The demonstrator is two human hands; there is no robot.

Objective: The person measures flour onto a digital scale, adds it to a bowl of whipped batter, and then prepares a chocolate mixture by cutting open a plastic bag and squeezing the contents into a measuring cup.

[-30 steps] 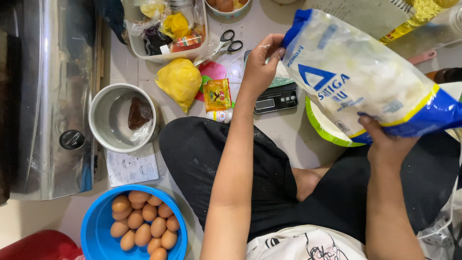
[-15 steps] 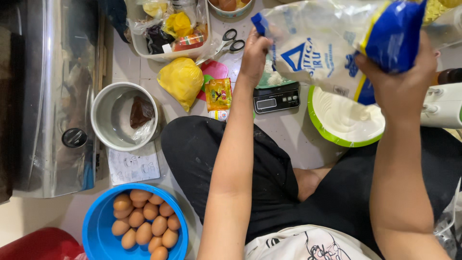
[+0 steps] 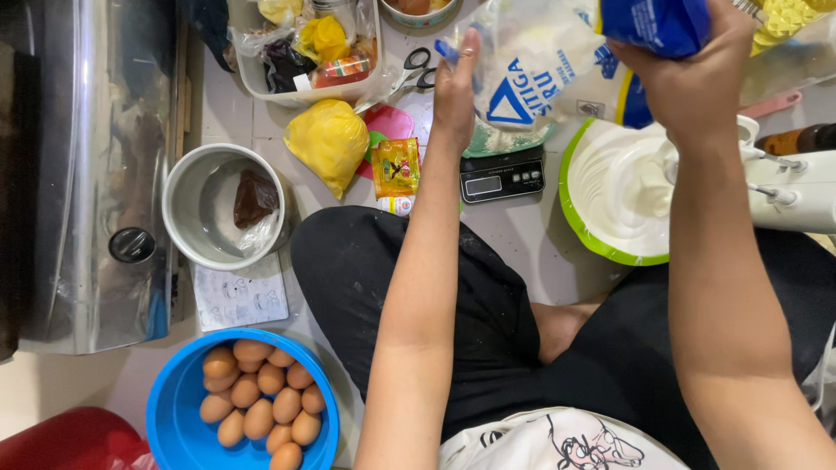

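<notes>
Head view: a clear plastic flour bag with blue and yellow print [image 3: 549,74] was held tilted over a small black digital scale [image 3: 502,182], mouth low so the contents could run down. The right hand [image 3: 688,78] was clamped on its raised blue end; the left hand [image 3: 455,87] was pinched on its lower edge. A green-rimmed bowl of white cream [image 3: 620,191] was set beside the scale.

Both hands [image 3: 697,83] raised — gripping
</notes>
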